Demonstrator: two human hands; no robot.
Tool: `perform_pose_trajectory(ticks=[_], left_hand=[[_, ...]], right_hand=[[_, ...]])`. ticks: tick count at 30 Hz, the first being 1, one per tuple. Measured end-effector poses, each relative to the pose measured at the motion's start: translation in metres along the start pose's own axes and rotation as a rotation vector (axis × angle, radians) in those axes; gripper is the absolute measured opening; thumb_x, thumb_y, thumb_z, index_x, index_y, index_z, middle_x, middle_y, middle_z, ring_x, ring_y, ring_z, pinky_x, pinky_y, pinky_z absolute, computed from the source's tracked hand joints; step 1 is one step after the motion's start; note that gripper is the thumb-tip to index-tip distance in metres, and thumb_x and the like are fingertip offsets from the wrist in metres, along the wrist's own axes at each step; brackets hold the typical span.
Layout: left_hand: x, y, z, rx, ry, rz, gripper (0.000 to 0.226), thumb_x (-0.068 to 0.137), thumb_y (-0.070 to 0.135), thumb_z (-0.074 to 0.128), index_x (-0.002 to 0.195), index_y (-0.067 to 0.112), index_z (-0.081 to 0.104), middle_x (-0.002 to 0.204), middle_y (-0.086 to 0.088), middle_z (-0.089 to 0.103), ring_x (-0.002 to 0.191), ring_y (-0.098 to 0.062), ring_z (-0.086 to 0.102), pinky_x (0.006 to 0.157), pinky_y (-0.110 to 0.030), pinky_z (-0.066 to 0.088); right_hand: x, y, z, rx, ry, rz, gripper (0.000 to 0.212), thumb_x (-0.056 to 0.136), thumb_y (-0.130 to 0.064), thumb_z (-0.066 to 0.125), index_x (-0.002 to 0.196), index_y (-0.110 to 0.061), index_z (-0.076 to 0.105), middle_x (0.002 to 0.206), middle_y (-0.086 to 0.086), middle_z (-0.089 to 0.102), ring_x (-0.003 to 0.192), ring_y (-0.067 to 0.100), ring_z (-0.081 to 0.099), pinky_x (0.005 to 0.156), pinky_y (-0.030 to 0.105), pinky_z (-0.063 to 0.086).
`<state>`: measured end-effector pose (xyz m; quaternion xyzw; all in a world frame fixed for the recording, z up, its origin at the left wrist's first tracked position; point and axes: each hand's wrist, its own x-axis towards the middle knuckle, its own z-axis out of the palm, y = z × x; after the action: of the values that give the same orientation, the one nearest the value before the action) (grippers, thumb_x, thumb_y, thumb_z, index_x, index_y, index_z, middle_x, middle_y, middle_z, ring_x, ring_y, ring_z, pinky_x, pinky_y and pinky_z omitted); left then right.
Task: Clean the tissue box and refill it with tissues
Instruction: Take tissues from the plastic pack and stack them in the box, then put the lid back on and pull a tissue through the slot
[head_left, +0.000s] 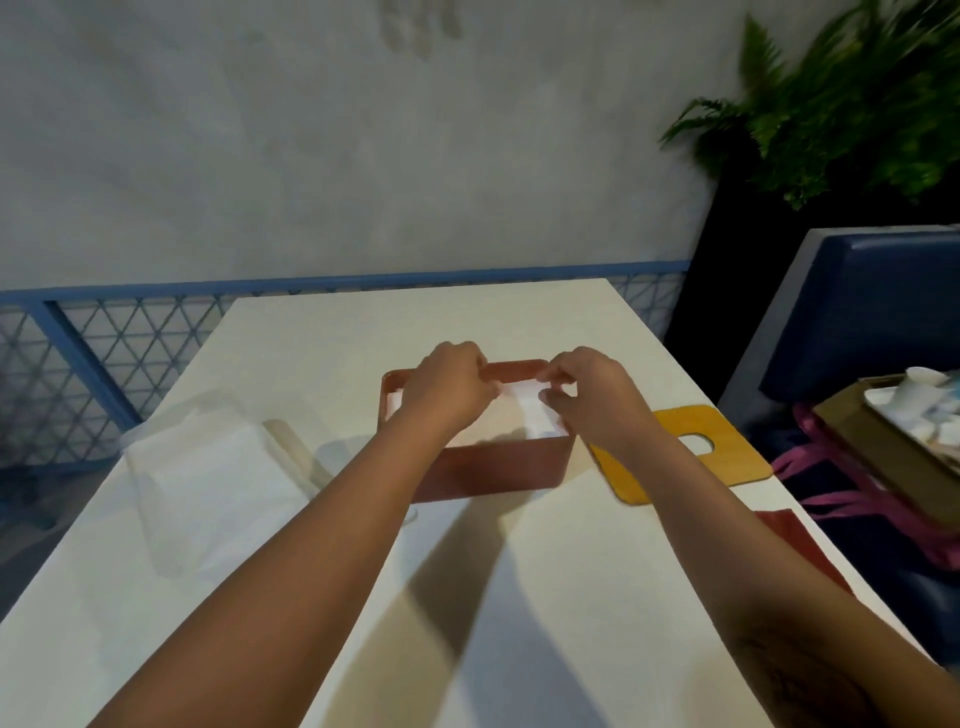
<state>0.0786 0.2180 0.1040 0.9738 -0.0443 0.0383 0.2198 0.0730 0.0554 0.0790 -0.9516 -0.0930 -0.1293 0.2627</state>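
Around the bench
A fern stands right, by a blue seat bearing a box of white cups; blue mesh railing runs behind.

Grey plaster wall behind. Blue rail with mesh along its foot. White table, hard shadows across top. Right: fern in black planter, blue padded seat.
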Motion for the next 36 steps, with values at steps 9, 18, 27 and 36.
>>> perform_pose_trajectory(ticks=[9,18,27,36], left_hand=[[-0.022,0.066,0.045,-0.225,-0.054,0.197,0.032,0.088,0.032,0.061,0.116,0.016,0.062,0.118,-0.004,0.062,0.103,-0.021,0.061,0.084,-0.032,0.049],[-0.015,0.116,0.105,-0.074,-0.204,0.113,0.038,0.088,0.035,0.059,0.120,0.013,0.058,0.121,-0.008,0.060,0.110,-0.025,0.057,0.084,-0.032,0.045],[0.002,0.134,0.152,0.117,-0.228,-0.079,0.039,0.086,0.040,0.057,0.112,0.010,0.050,0.111,-0.010,0.058,0.100,-0.029,0.058,0.070,-0.032,0.042],[0.009,0.141,0.172,0.111,-0.190,-0.238,0.056,0.087,0.041,0.057,0.129,0.010,0.037,0.123,-0.013,0.051,0.109,-0.032,0.056,0.077,-0.035,0.045]], right_hand=[[-0.058,0.066,-0.032,-0.035,0.100,0.266,0.015,0.086,-0.015,0.062,0.100,-0.013,0.068,0.098,0.003,0.061,0.090,0.016,0.055,0.075,0.024,0.040],[-0.069,0.137,-0.053,-0.081,0.083,0.358,0.017,0.086,-0.019,0.062,0.101,-0.012,0.069,0.105,0.003,0.062,0.099,0.020,0.058,0.077,0.027,0.043],[-0.049,0.193,-0.050,-0.219,-0.079,0.413,0.033,0.090,-0.027,0.057,0.116,-0.007,0.060,0.119,0.012,0.054,0.110,0.030,0.052,0.085,0.040,0.048],[-0.025,0.224,-0.038,-0.223,-0.197,0.483,0.038,0.090,-0.030,0.054,0.118,-0.005,0.052,0.123,0.014,0.049,0.117,0.031,0.043,0.088,0.041,0.043]])
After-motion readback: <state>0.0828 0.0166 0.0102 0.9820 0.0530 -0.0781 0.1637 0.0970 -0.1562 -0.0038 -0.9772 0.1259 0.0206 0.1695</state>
